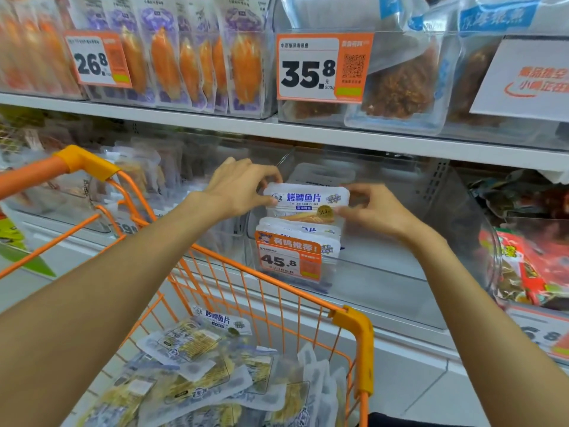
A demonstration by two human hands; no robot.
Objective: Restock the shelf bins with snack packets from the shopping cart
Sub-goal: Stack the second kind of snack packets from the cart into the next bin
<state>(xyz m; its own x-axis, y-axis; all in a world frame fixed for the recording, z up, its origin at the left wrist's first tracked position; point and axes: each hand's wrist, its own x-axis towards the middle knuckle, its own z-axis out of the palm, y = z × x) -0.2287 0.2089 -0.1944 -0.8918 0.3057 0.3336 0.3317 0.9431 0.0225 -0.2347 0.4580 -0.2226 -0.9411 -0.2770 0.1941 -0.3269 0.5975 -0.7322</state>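
Observation:
A white and blue grilled cod fillet packet (304,201) stands upright at the front of a clear shelf bin (394,266), atop a few like packets behind the orange 45.8 price tag (289,257). My left hand (243,188) grips the packet's upper left corner. My right hand (369,208) pinches its right edge. The orange shopping cart (354,322) sits below, filled with several loose snack packets (200,374) of the same kind.
The bin's right part holds nothing visible. Neighbouring bins hold red snack bags (529,269) at right and pale packets (144,171) at left. The upper shelf (215,121) carries bins tagged 26.8 and 35.8. The cart handle (83,163) lies at left.

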